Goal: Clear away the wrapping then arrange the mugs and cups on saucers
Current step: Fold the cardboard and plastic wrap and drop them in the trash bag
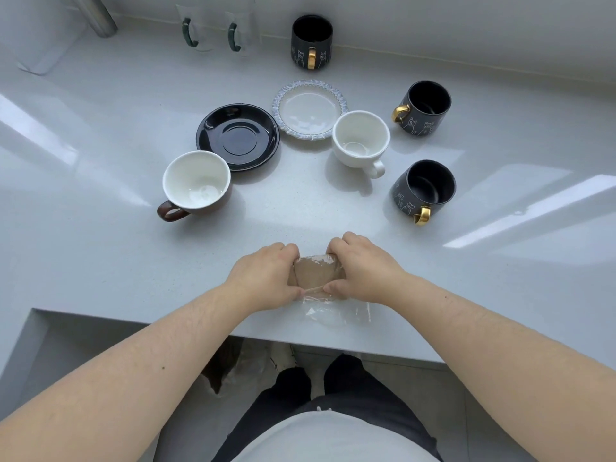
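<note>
Clear plastic wrapping (330, 308) is bunched near the counter's front edge. My left hand (266, 278) and my right hand (363, 271) both grip it, stretching a piece between them. Beyond them stand a brown cup with a white inside (196, 185), a black saucer (238, 136), a white saucer with a blue rim (310, 110) and a white cup (361, 141). Three dark mugs with gold handles stand apart: one at the back (312, 41), one at the right (425, 108), one nearer on the right (423, 190).
Two clear glass mugs with green handles (213, 28) stand at the back left by a metal post (100, 15). The grey counter (100, 255) has a recess at the near left. My legs show below the front edge.
</note>
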